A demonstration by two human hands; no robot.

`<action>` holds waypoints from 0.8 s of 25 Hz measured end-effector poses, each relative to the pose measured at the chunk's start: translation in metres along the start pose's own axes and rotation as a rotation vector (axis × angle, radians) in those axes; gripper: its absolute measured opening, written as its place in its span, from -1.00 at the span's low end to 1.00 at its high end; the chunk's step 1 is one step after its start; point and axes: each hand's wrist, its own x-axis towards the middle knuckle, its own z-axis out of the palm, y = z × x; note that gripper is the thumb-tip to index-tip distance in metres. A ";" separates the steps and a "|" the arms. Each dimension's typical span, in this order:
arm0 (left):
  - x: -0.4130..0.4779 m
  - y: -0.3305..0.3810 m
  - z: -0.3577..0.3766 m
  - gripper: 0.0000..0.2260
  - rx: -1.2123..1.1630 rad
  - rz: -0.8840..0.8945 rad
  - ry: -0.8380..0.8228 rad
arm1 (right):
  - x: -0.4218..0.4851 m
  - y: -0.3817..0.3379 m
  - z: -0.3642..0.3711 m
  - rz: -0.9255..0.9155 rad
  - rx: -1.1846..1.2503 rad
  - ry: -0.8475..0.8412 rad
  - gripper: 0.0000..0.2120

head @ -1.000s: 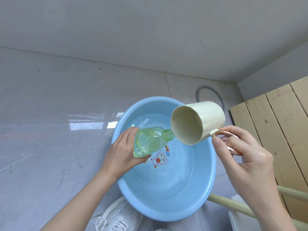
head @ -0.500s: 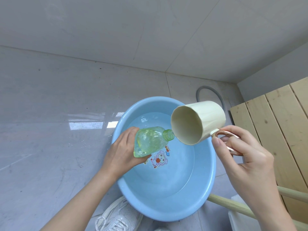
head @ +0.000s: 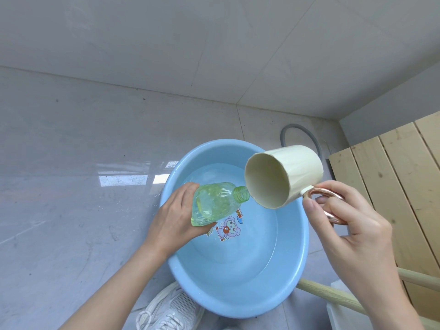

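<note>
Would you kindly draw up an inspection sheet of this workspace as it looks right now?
Surface: grey tiled floor, glossy, with bright reflections.
Job's things: green bottle, uncapped, tilted with its mouth at the rim of the cream mug, which is tipped sideways; both over a blue basin holding water.
Clutter: white shoe and wooden pole beside the basin.
Grippers: left hand grips the bottle; right hand holds the mug by its copper handle.
Cables: grey hose looped behind the basin.
Surroundings: tiled wall; wooden slats at right.

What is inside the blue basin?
The blue basin holds clear water over a cartoon picture on its bottom. The left hand and green bottle hide part of that picture.
</note>
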 end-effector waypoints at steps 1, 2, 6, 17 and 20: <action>0.000 0.000 0.000 -0.21 -0.001 0.000 -0.001 | 0.000 0.000 0.000 -0.003 -0.001 0.000 -0.55; 0.000 0.000 0.000 -0.21 0.001 0.001 0.001 | 0.000 0.000 0.000 -0.005 -0.002 0.000 -0.56; 0.000 0.000 0.000 -0.20 0.009 0.008 0.010 | 0.000 0.000 0.000 -0.013 -0.012 -0.002 -0.55; 0.000 0.000 -0.001 -0.24 -0.008 -0.005 -0.023 | 0.000 0.001 0.000 -0.052 -0.024 0.009 -0.55; 0.000 0.001 -0.001 -0.23 -0.005 -0.008 -0.021 | 0.000 0.002 0.001 -0.070 -0.036 0.016 -0.55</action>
